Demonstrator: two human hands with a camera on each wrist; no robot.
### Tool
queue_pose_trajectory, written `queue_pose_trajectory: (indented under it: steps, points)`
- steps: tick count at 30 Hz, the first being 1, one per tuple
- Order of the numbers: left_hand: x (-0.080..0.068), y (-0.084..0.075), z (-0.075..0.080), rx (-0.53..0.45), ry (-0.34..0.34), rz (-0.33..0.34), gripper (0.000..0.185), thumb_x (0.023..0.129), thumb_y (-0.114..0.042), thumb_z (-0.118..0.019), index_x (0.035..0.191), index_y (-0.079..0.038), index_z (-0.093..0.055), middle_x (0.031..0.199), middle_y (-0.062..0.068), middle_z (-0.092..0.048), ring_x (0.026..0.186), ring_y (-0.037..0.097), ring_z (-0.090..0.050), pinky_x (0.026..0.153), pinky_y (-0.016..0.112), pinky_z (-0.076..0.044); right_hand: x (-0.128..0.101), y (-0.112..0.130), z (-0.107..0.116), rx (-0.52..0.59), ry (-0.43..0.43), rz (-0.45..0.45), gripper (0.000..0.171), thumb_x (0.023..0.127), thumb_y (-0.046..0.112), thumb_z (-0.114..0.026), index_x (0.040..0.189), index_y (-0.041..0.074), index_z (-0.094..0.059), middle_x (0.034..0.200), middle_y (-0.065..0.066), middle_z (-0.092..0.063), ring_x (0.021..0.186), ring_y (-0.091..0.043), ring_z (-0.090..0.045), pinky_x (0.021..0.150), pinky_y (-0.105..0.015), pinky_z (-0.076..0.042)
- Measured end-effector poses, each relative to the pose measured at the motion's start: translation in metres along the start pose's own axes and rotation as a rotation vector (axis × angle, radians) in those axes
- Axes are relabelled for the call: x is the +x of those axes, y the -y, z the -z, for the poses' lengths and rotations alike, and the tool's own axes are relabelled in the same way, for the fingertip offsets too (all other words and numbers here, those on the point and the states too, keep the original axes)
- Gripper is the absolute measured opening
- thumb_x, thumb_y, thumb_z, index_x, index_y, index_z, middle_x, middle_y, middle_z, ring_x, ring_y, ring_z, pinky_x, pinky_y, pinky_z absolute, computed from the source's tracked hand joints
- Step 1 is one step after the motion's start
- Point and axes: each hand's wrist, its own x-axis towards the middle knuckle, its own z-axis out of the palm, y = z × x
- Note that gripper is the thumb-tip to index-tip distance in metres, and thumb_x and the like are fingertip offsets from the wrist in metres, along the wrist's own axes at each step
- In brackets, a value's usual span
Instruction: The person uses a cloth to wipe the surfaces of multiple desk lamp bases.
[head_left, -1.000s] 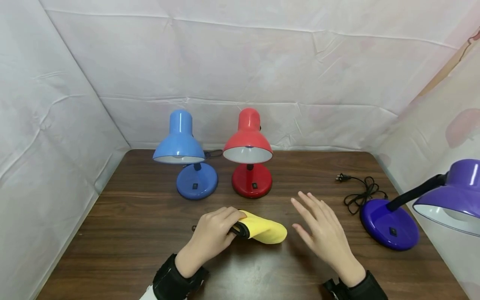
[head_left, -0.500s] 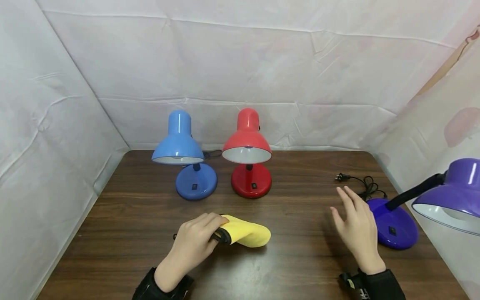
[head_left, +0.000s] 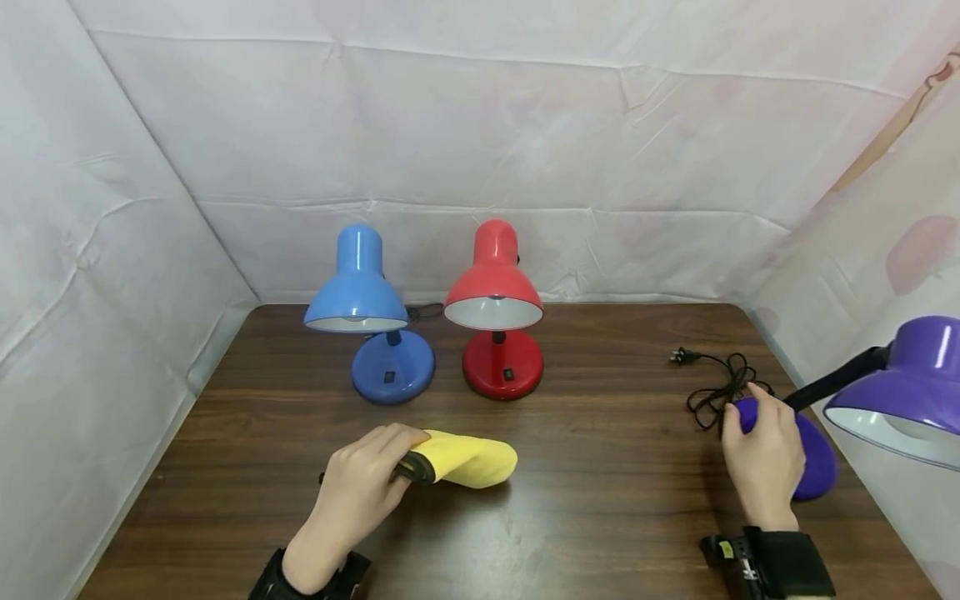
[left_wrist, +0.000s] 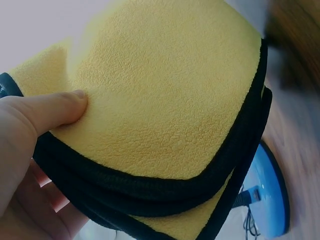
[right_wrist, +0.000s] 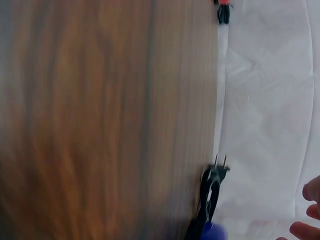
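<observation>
Two hands in view, both mine to track. Since half a second ago my right hand [head_left: 765, 454] has crossed from open air onto the base of the purple lamp [head_left: 813, 454]; the fingers, spread and straight then, now curl over the near rim of that base. From the head view I read it as gripping, though the palm side is hidden. The right wrist view shows only fingertips at the frame edge, the plug and blurred wood.

My left hand [head_left: 360, 487] has drawn a little further left and toward me, and the yellow cloth [head_left: 468, 458] came with it. Fingers and thumb are closed round the cloth's black-edged end; the left wrist view shows the thumb [left_wrist: 47, 112] pressed into the folded pile. The free end lies on the table [head_left: 600, 500], pointing right of the grip.

Count: three lamps. The blue lamp [head_left: 367, 312] stands beyond the left hand, the red lamp [head_left: 495, 308] just right of it, close but apart. The purple one sits under the right hand, its shade hanging out to the right. One cloth. One loose black cord [head_left: 720, 383] coiled just beyond the right hand, its plug [head_left: 678, 357] lying at the far end.
</observation>
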Motion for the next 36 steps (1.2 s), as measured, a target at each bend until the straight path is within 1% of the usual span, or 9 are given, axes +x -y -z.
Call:
queue_pose_trajectory:
  steps: [4,8,16,22,24,27,31,33,36]
  points:
    - [-0.004,0.002,0.002,-0.001,-0.016,0.01,0.036,0.064,0.0,-0.072,0.096,-0.013,-0.064,0.089,-0.005,-0.065,0.075,0.012,-0.062,0.058,0.032,-0.053,0.007,-0.012,0.006,-0.022,0.088,-0.203,0.041,0.088,0.015,-0.055,0.128,0.006,-0.052,0.115,-0.027,-0.054,0.1,-0.047,-0.05,0.074,-0.063,-0.035]
    - [-0.006,0.003,0.004,0.004,-0.036,0.011,0.035,0.064,0.001,-0.071,0.096,-0.012,-0.064,0.088,-0.005,-0.065,0.073,0.013,-0.062,0.057,0.032,-0.053,0.014,-0.027,0.01,-0.069,0.104,-0.308,0.042,0.089,0.019,-0.051,0.129,0.005,-0.05,0.111,-0.027,-0.056,0.098,-0.047,-0.05,0.075,-0.063,-0.033]
    - [-0.011,0.006,0.009,0.014,-0.047,0.058,0.036,0.064,-0.001,-0.074,0.096,-0.013,-0.064,0.088,-0.003,-0.066,0.076,0.014,-0.063,0.057,0.034,-0.053,0.023,-0.052,0.01,-0.067,-0.098,-0.281,0.032,0.087,0.014,-0.055,0.112,-0.005,-0.054,0.102,-0.029,-0.06,0.092,-0.049,-0.054,0.076,-0.061,-0.037]
    - [-0.017,0.008,0.014,0.034,-0.044,0.082,0.037,0.062,-0.001,-0.074,0.096,-0.013,-0.065,0.089,-0.001,-0.066,0.079,0.017,-0.065,0.06,0.036,-0.054,0.03,-0.058,0.007,-0.055,-0.192,-0.238,0.023,0.086,0.013,-0.055,0.089,-0.01,-0.057,0.084,-0.029,-0.061,0.079,-0.045,-0.054,0.067,-0.058,-0.036]
    - [-0.018,0.009,0.016,0.037,-0.045,0.09,0.037,0.063,-0.001,-0.074,0.096,-0.012,-0.065,0.089,-0.001,-0.066,0.08,0.017,-0.065,0.06,0.036,-0.054,0.033,-0.058,0.006,-0.048,-0.218,-0.271,0.024,0.086,0.014,-0.054,0.088,-0.01,-0.058,0.083,-0.028,-0.063,0.076,-0.039,-0.054,0.068,-0.054,-0.037]
    - [-0.02,0.01,0.019,0.034,-0.048,0.101,0.037,0.063,-0.001,-0.075,0.096,-0.012,-0.065,0.089,-0.001,-0.066,0.079,0.017,-0.065,0.06,0.037,-0.054,0.036,-0.057,0.003,-0.007,-0.248,-0.355,0.025,0.086,0.017,-0.055,0.09,-0.008,-0.059,0.084,-0.02,-0.064,0.068,-0.008,-0.054,0.068,-0.036,-0.044]
    - [-0.021,0.011,0.021,0.039,-0.058,0.107,0.035,0.064,-0.003,-0.074,0.096,-0.013,-0.065,0.088,-0.002,-0.066,0.078,0.016,-0.065,0.06,0.036,-0.054,0.041,-0.058,-0.002,0.062,-0.278,-0.448,0.02,0.085,0.021,-0.056,0.098,0.006,-0.062,0.08,0.011,-0.055,0.066,0.022,-0.032,0.069,-0.008,-0.036]
    - [-0.021,0.011,0.021,0.039,-0.06,0.112,0.035,0.064,-0.003,-0.074,0.096,-0.013,-0.065,0.088,-0.002,-0.066,0.077,0.016,-0.065,0.06,0.036,-0.054,0.043,-0.059,-0.005,0.088,-0.285,-0.477,0.026,0.085,0.024,-0.056,0.107,0.011,-0.06,0.084,0.019,-0.05,0.069,0.019,-0.038,0.07,-0.004,-0.035]
    - [-0.022,0.011,0.022,0.036,-0.057,0.121,0.037,0.063,-0.003,-0.076,0.097,-0.012,-0.065,0.089,-0.001,-0.067,0.077,0.017,-0.065,0.059,0.037,-0.054,0.044,-0.061,-0.008,0.093,-0.274,-0.489,0.037,0.087,0.025,-0.054,0.119,0.008,-0.055,0.095,0.008,-0.056,0.081,0.004,-0.049,0.075,-0.006,-0.035]
